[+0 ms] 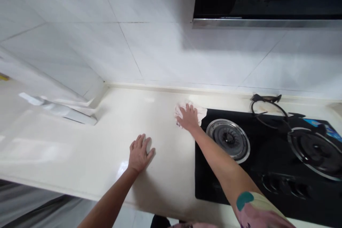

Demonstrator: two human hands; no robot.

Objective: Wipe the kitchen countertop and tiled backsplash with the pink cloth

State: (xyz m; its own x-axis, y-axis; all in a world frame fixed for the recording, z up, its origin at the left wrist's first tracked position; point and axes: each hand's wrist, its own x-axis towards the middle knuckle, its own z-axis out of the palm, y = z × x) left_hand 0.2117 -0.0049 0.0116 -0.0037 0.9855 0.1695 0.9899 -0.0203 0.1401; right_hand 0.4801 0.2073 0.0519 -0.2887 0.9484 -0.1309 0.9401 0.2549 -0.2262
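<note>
My right hand point(189, 118) presses a pale pink cloth point(202, 113) against the counter, its fingers bent over the fabric. The cloth is bunched at the far left corner of the black gas stove point(204, 185) and overlaps its edge. Lower and to the left, my left hand point(139, 154) rests on the cream countertop point(162, 128) with fingers apart and nothing in it.
A round burner point(228, 139) lies just right of the cloth. Black pan supports point(269, 108) lean at the stove's back edge. A white wand-like object point(61, 109) lies by the wall corner at left. A dark range hood point(267, 0) overhangs the stove.
</note>
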